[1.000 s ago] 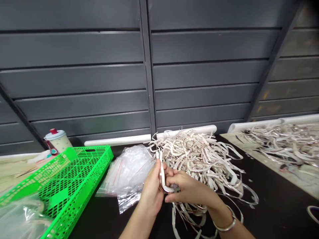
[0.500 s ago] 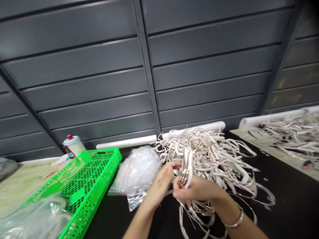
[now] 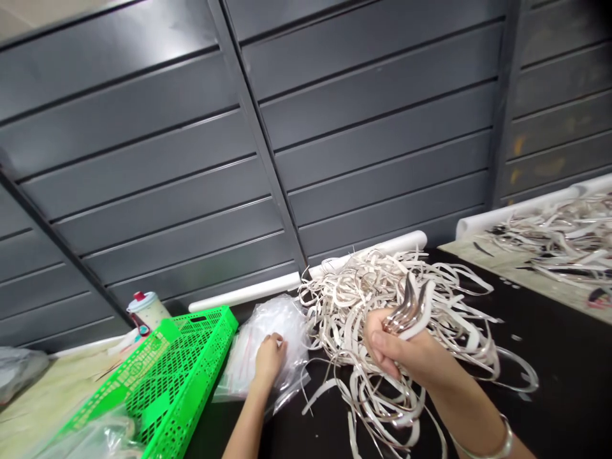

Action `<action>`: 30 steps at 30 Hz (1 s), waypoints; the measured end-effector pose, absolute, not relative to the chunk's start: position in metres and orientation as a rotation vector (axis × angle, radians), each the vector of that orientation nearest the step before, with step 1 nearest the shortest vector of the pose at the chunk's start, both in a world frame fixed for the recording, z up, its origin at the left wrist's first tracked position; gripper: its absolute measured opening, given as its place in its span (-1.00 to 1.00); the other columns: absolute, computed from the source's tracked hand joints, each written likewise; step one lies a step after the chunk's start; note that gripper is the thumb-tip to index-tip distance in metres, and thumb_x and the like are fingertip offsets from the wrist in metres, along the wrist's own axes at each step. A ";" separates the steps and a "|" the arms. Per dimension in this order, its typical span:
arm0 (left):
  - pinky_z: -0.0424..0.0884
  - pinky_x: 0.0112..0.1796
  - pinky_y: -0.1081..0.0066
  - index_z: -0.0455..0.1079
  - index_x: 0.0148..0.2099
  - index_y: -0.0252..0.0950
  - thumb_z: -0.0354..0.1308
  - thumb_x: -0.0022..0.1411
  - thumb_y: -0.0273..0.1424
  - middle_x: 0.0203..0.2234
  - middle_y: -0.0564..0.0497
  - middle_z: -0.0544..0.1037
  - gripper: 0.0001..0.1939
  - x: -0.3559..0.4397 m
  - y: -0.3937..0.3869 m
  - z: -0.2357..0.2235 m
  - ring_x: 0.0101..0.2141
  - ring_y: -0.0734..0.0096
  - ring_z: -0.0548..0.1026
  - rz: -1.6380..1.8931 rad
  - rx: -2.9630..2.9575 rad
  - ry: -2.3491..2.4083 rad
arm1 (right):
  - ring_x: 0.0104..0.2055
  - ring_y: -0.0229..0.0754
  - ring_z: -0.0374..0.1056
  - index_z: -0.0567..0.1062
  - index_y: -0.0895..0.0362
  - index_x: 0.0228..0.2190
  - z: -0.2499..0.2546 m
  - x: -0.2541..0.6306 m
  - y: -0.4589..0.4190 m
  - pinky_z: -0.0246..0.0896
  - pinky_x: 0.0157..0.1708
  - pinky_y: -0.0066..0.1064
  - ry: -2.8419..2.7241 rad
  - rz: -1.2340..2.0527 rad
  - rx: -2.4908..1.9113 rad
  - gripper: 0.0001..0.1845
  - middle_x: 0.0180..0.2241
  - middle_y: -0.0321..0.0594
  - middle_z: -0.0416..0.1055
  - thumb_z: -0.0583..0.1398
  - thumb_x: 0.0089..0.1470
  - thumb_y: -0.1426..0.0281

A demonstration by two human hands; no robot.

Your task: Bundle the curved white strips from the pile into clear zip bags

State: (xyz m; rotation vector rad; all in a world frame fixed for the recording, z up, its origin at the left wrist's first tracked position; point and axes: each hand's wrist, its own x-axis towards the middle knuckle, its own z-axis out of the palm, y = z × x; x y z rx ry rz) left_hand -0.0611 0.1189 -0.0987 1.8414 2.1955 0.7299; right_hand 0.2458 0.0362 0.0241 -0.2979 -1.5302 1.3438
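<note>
My right hand (image 3: 399, 347) is closed round a small bundle of shiny brown-and-white strips (image 3: 406, 312), whose looped ends stick up out of the fist. Under and behind it spreads a large tangled pile of the same strips (image 3: 354, 299). To the left, my left hand (image 3: 271, 357) rests on a stack of clear plastic bags (image 3: 243, 350), its fingers curled together on the top one. The fingertips are partly hidden.
A green plastic basket (image 3: 205, 363) stands left of the bags, with a filled clear bag (image 3: 95, 437) at its near end. Behind it is a lidded cup (image 3: 150, 309). White rolls (image 3: 248, 290) lie along the grey panelled wall (image 3: 191, 159). More strips (image 3: 568, 242) lie at the right.
My left hand has moved from beside the strip bundle leftward onto the plastic bags. My right hand has shifted right with the bundle, which now leans right.
</note>
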 end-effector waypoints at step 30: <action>0.15 -0.57 0.56 0.23 -0.57 -0.31 0.16 0.09 -0.45 -0.66 0.10 0.31 -0.76 0.019 -0.005 -0.005 -0.62 0.57 0.27 1.449 2.071 1.374 | -0.38 -0.20 0.29 0.38 0.14 -0.50 0.011 0.170 0.033 0.23 -0.33 -0.38 -1.840 1.080 -0.826 -0.89 -0.50 -0.28 0.34 0.15 0.00 0.36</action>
